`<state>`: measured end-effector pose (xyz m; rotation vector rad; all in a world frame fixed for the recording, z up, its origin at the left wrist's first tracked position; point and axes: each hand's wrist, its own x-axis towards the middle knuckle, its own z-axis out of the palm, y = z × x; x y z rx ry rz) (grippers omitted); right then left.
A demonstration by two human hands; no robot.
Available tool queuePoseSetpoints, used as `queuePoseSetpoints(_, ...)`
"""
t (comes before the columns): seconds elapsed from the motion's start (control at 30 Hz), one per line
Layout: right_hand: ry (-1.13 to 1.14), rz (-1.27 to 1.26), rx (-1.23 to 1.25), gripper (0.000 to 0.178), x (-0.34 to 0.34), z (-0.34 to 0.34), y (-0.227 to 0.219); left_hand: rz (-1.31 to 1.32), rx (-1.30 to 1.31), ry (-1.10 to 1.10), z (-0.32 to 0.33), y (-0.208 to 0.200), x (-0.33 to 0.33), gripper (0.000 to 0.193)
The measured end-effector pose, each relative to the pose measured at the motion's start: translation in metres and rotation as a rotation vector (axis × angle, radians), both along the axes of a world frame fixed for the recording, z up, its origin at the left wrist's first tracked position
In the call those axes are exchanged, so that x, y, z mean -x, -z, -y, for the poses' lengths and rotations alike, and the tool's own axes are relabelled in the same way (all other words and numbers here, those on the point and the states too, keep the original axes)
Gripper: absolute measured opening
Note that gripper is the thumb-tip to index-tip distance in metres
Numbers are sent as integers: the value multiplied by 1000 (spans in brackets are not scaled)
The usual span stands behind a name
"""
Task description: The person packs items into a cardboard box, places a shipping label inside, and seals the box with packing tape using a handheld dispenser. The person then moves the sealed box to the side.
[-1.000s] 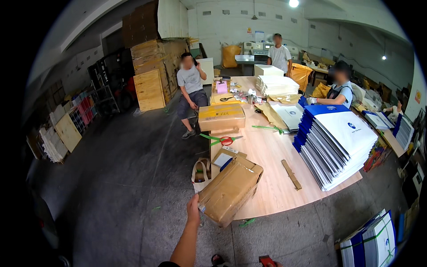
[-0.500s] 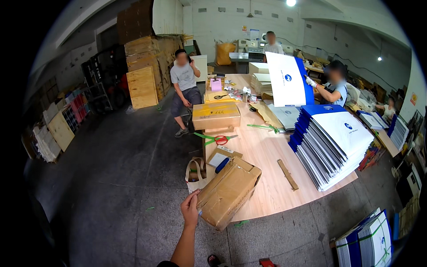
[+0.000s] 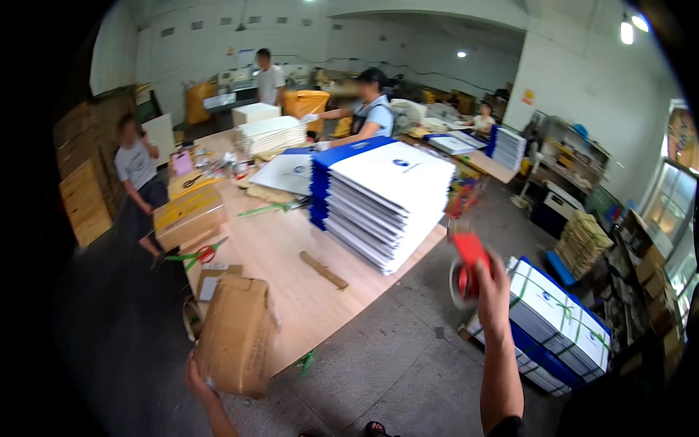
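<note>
The cardboard box (image 3: 234, 339) lies at the near left corner of the counter (image 3: 313, 309), left of a tall stack of white-and-blue bags (image 3: 389, 186). The left hand (image 3: 196, 379) touches the box, whether gripping I cannot tell; the right hand (image 3: 494, 284) holds a red tape dispenser (image 3: 472, 251).

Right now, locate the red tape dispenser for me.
In the head view, the red tape dispenser is in the person's right hand, right of centre, between the blue-and-white stack on the table and the green-strapped bundles.
</note>
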<state>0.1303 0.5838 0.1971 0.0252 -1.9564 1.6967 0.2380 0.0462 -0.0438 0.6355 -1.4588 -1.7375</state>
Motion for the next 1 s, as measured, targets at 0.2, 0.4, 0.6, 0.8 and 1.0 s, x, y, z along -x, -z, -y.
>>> queuePoseSetpoints(0.2, 33, -50, -11, 45, 0, 3, 0, -84, 17, 95, 6, -1, -4, 46)
queuePoseSetpoints(0.4, -287, 664, 155, 46, -86, 40, 217, -96, 176, -216, -11, 4, 14, 48)
queuePoseSetpoints(0.6, -372, 877, -124, 33, -169, 71, 321, -113, -3, 89, 14, 13, 4, 47)
queuePoseSetpoints(0.8, -484, 800, -290, 32, -189, 56, 389, -168, -75, 117, 25, 23, -3, 43)
queuePoseSetpoints(1.0, -490, 870, -284, 35, -193, 70, 354, -188, -85, 23, 5, 21, 11, 38)
